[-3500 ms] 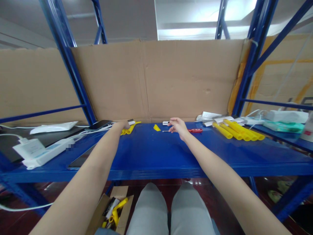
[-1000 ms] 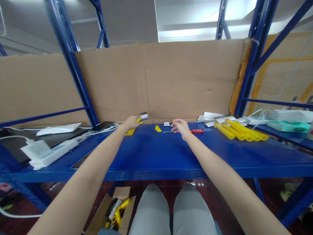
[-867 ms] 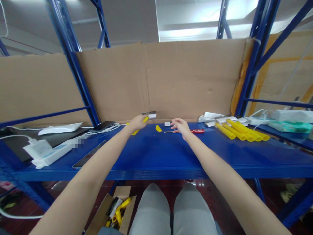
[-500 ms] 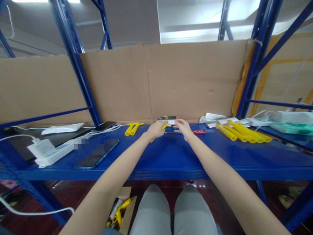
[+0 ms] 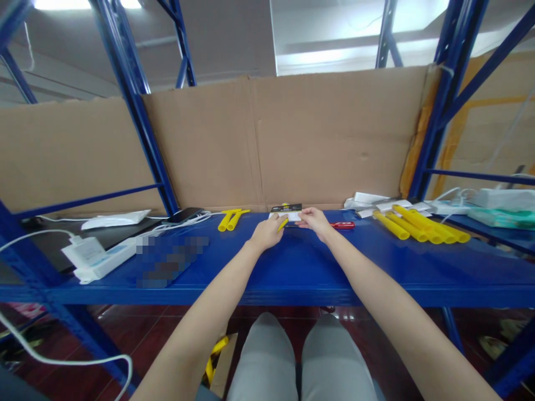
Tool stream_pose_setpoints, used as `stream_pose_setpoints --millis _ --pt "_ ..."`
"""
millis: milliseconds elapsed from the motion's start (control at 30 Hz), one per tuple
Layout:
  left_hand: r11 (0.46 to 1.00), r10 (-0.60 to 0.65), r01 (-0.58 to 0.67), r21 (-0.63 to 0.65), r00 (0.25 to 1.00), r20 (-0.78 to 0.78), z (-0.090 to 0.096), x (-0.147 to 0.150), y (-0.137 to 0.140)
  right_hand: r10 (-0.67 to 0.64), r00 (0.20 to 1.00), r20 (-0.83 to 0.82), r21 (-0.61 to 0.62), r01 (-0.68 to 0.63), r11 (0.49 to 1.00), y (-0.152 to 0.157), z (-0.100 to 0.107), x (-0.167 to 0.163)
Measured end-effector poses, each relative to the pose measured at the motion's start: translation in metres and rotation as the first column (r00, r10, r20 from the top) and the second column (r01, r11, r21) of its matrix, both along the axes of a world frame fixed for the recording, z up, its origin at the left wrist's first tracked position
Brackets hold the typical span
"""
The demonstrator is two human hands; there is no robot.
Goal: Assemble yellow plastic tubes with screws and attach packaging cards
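My left hand (image 5: pixel 266 233) is closed round a slim yellow piece (image 5: pixel 283 224), possibly a tube or handle, mostly hidden by the fingers. Its fingertips lie at the left part of a small white card-like packet (image 5: pixel 294 216). At the right end of that packet, my right hand (image 5: pixel 314 220) pinches the edge between thumb and fingers. Just behind lies a black printed part (image 5: pixel 286 208), with a little yellow on top; whether it joins the white part I cannot tell. A screwdriver with a red handle (image 5: pixel 343 225) rests beside my right hand, its shaft partly covered.
Two yellow T-shaped pieces (image 5: pixel 231 219) lie left of my hands. Several yellow tubes (image 5: pixel 418 225) and white packets (image 5: pixel 368 201) are at the right. A power strip (image 5: pixel 111 262) with a charger sits left. Below, a cardboard box (image 5: pixel 223 362) holds yellow parts. Cardboard (image 5: pixel 326 139) stands behind.
My right hand has closed in on the white packet and now pinches its edge. My left hand has shifted slightly, with the yellow piece still in it. The view has shifted a little.
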State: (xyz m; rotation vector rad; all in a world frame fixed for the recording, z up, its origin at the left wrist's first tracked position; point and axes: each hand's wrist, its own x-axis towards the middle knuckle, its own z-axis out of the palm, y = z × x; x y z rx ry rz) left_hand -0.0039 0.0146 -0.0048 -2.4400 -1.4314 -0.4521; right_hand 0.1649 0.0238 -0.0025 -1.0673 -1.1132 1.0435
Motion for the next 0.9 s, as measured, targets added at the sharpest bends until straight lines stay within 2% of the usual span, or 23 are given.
stream_pose_setpoints --millis 133,233,467,667,900 --pt "1.000 0.005 -0.005 -0.010 0.999 -0.035 0.001 0.001 -0.002 0.034 0.999 0.030 0.005 -0.034 0.999 0.001 -0.003 0.000" --pt "1.000 0.001 -0.002 -0.021 1.000 -0.020 0.002 0.001 -0.002 -0.004 1.000 0.015 0.021 0.004 1.000 0.003 -0.004 -0.001" --pt "0.991 -0.106 0.113 -0.065 0.988 0.111 0.000 -0.003 0.003 -0.150 0.986 -0.080 0.066 0.155 0.986 0.014 -0.007 0.006" --pt "0.979 -0.112 0.147 -0.138 0.966 0.232 0.000 -0.006 0.006 -0.163 0.978 -0.131 0.127 0.179 0.976 0.020 -0.010 0.010" --pt "0.957 -0.171 0.238 -0.166 0.925 0.338 -0.001 -0.004 0.007 -0.200 0.963 -0.180 0.135 0.225 0.965 0.018 -0.009 0.011"
